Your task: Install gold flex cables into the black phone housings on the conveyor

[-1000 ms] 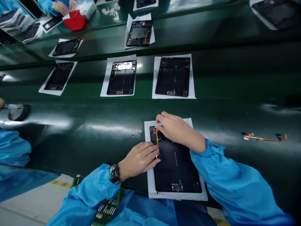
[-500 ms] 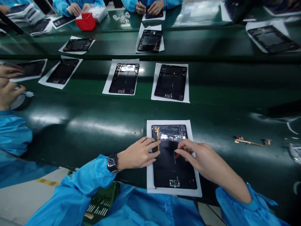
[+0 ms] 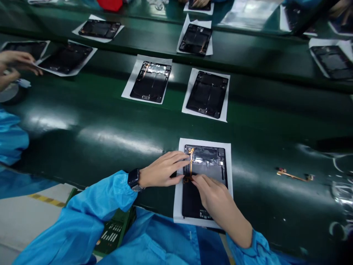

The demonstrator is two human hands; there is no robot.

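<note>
A black tablet back housing [image 3: 209, 169] lies on a white paper sheet [image 3: 230, 162] at the near edge of the green belt. An orange flex cable [image 3: 191, 163] runs down its left side. My left hand [image 3: 162, 170], with a dark wristwatch [image 3: 134, 179], rests at the housing's left edge, fingers touching the cable. My right hand [image 3: 213, 195] lies over the lower housing, its fingertips pressing the cable's lower end. Neither hand grips anything.
Two more housings on paper [image 3: 150, 81] [image 3: 207, 94] lie further up the belt, others beyond. A loose orange flex cable [image 3: 293, 176] lies to the right. Another person's hands [image 3: 12, 64] work at far left. A green component tray [image 3: 116, 230] sits below the belt.
My right hand moved from the housing's top edge down to the cable's lower end. My left hand stayed at the left edge. The view shifted.
</note>
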